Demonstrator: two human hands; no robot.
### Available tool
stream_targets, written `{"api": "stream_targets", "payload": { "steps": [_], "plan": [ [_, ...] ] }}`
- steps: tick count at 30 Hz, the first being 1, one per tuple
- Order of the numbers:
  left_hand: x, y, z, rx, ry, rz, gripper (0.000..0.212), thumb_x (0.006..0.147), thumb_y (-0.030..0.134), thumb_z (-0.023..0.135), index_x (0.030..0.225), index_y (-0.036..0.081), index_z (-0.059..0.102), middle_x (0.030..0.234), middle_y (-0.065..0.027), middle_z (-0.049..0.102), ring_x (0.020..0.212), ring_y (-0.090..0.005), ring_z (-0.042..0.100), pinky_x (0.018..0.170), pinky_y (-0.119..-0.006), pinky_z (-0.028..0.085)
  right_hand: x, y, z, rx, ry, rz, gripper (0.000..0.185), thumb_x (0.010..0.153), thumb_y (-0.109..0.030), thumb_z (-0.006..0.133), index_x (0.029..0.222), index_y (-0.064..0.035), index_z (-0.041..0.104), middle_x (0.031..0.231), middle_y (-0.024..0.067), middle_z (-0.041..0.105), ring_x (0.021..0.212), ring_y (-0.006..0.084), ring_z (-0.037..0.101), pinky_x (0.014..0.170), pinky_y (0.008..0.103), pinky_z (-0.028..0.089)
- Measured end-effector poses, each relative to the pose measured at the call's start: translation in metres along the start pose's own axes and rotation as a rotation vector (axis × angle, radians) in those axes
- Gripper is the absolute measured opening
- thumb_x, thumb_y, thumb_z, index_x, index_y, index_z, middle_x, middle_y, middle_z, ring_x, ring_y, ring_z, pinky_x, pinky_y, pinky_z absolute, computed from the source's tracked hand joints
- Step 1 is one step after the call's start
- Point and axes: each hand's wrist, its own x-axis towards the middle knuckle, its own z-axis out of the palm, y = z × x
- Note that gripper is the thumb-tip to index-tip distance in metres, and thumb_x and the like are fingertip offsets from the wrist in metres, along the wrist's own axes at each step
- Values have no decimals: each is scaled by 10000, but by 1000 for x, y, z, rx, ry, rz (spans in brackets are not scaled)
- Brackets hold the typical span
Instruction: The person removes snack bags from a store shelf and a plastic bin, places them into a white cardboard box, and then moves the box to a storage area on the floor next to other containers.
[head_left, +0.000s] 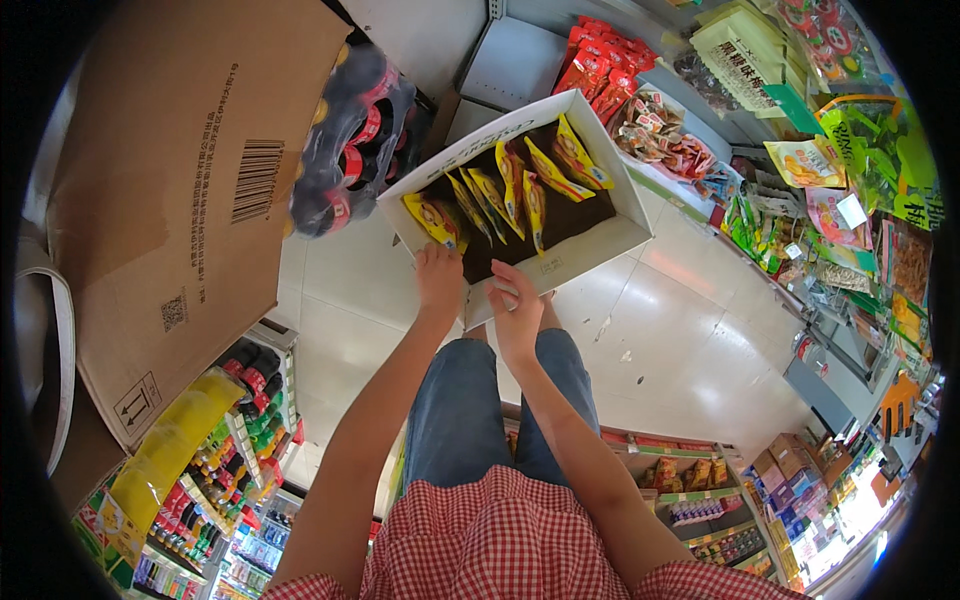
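Observation:
A white cardboard box (630, 193) with an open top and a dark inside is tilted in front of me, above the floor. Several small yellow packets (571, 154) stand or lean in loose rows inside it. My left hand (441, 274) is at the near left corner, its fingers over the rim beside the leftmost yellow packet (435, 217); whether it pinches that packet is hard to see. My right hand (516, 304) is at the near wall, its fingers curled at the rim and the thumb partly hidden.
A large brown carton (172, 187) stands at the left, next to shrink-wrapped cola bottles (352, 150). Behind the box are red snack packets (596, 67) and a tray of small sachets (660, 135). Hanging snack bags (810, 161) line the right. Tiled floor (660, 322) shows below.

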Motion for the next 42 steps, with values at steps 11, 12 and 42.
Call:
{"api": "stream_targets", "payload": {
  "steps": [11, 12, 42],
  "plan": [
    [62, -25, 45, 186, -183, 101, 189, 740, 109, 653, 924, 66, 654, 943, -102, 639, 891, -246, 618, 690, -336, 523, -30, 10, 23, -38, 12, 106, 280, 871, -22, 591, 1150, -8, 600, 1081, 116, 641, 965, 189, 632, 820, 283, 511],
    [66, -27, 48, 227, -199, 132, 171, 761, 107, 635, 927, 71, 659, 942, -103, 637, 909, -246, 616, 691, -330, 535, -30, 10, 23, -19, 11, 103, 281, 875, -22, 586, 1156, -8, 597, 1075, 115, 641, 968, 187, 630, 818, 280, 509],
    [2, -27, -154, -176, 267, 710, 184, 711, 130, 594, 887, 80, 607, 974, -20, 528, 993, -217, 483, 827, -367, 375, -29, -65, -19, -255, 354, -132, 608, 659, 8, 762, 1225, -103, 569, 996, 78, 561, 974, 232, 524, 788, 350, 458]
  ]
}}
